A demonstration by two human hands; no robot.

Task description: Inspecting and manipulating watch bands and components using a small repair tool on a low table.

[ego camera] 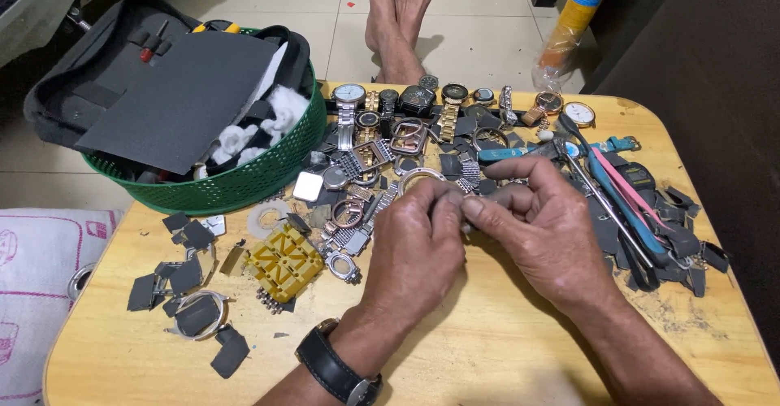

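My left hand (413, 247) and my right hand (543, 225) meet over the middle of a low wooden table (504, 349). Their fingertips pinch together on a small part that the fingers hide, so I cannot tell what it is. A black wristwatch (335, 369) is strapped on my left wrist. Just beyond the fingers lies a heap of watch cases, metal bands and bezels (382, 170). A row of wristwatches (406, 101) lines the far edge of the table.
A green basket (268, 174) with a black tool pouch (171, 89) and white cotton stands at the far left. A yellow plastic watch holder block (284, 261) sits left of my hands. Dark strap pieces and thin tools (626, 203) lie right. Bare feet (398, 16) rest beyond the table.
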